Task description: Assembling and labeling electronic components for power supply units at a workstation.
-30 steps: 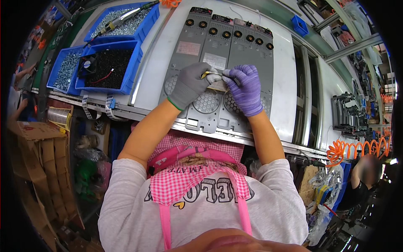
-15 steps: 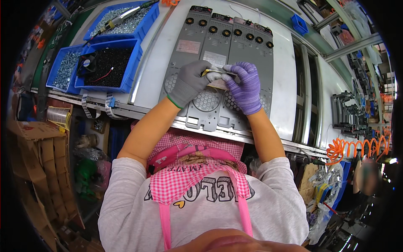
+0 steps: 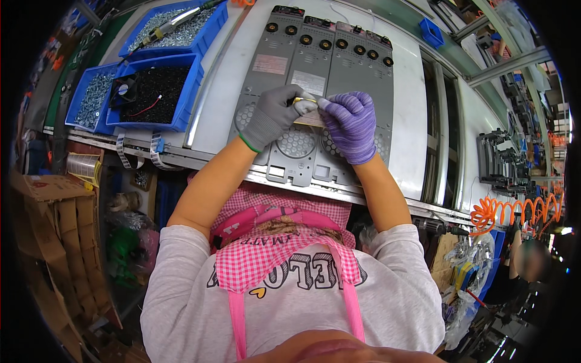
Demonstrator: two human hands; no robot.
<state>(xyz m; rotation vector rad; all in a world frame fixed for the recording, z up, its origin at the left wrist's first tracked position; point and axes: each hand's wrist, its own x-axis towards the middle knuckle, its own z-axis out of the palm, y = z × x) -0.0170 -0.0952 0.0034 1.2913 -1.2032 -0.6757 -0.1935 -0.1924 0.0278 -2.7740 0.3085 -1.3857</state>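
Note:
In the middle of the view, my left hand [image 3: 275, 116], in a grey glove with a green cuff, pinches a small yellow strip [image 3: 304, 100]. My right hand [image 3: 351, 128], in a purple striped glove with pale fingertips, is closed at the strip's right end. What its fingertips grip there is too small to make out. Both hands hover over grey metal housings [image 3: 308, 57] lying side by side. These have round honeycomb vents [image 3: 295, 143] at the near end and black round fittings at the far end. A pale label [image 3: 309, 81] shows just beyond my fingers.
Blue bins of silver screws [image 3: 95, 97] and black screws [image 3: 166, 91] stand at the left; a small fan [image 3: 124, 89] lies on the black ones. A power screwdriver [image 3: 175, 25] rests across the far bin. Metal rails [image 3: 440, 133] and a coiled orange hose [image 3: 484, 215] are at right.
My right hand has turned, its fingers curling in more tightly, and its fingertips have shifted slightly left toward the strip. My left hand has stayed nearly in place.

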